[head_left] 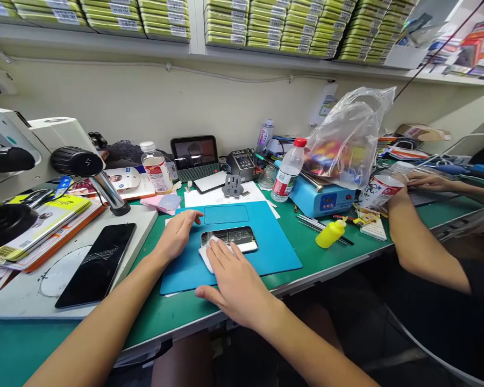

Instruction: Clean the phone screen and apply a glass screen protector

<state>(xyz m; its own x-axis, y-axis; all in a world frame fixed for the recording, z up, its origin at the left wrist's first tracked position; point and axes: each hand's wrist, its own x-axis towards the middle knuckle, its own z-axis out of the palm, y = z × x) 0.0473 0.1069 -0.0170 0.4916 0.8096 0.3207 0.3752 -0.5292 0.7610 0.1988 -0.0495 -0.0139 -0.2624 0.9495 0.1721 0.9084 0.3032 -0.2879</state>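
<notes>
A smartphone [248, 245] with a dark, reflective face lies flat on a blue mat [274, 258]. My right hand [240, 282] is spread over its left part, fingers pressing a white wipe [206, 259] against the glass, with the thumb held out to the side. My left hand [180, 234] rests by the mat's left side, just left of the phone, its fingers loosely bent and nothing visible in them. Behind the phone, a thin rounded rectangular outline [226, 214] shows on the mat.
To the left, a large black phone [99, 263] lies on a pale board [20, 295] beside a microscope-like stand [108, 188]. A yellow squeeze bottle [331, 233], a plastic bottle [287, 174] and a blue device [318, 196] stand right. Another person's arm [423, 236] rests at far right.
</notes>
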